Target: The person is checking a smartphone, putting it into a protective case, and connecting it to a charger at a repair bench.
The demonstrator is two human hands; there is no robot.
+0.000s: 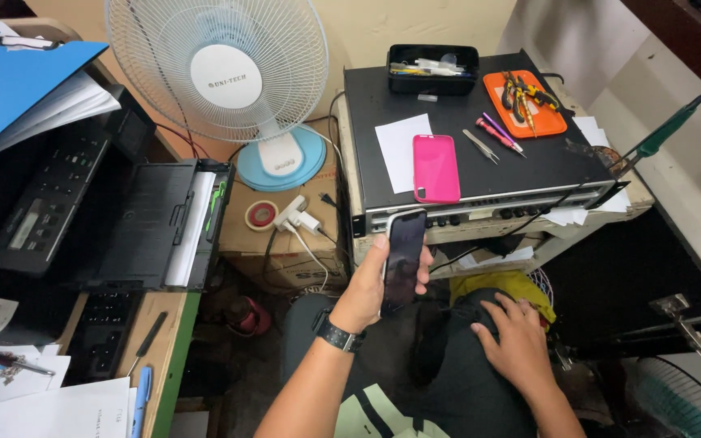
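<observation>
Phone inspection is where we seem to be: our left hand [371, 288] has a dark smartphone [404, 258] lifted upright between our lap and the front edge of the bench, screen off and facing us. Fingers wrap the right edge, thumb presses the left edge, so the hand is closed firmly on the phone's lower half and the top half sticks out free. Our right hand [519, 339] isn't gripping anything. It lies flat, fingers relaxed and spread a little, on our right thigh.

Up on the black amplifier-style unit [480, 154] serving as a worktop there's a pink phone case [436, 168] lying partly on a white sheet of paper [403, 151], with tweezers [480, 146] and a pink-handled screwdriver [498, 134] just beside it. An orange tray [552, 123] with pliers sits further back, next to a black parts box [432, 68].

Our guess is the handset is out of its case and we're at the looking-it-over stage, before any tool gets picked up. The next move probably calls for the free right hand, since the left is fully occupied holding the phone steady. The tools are well apart from that hand, so it'd be a reach forward over the bench edge. Worth keeping the grip snug, because there's only lap and floor under it.
</observation>
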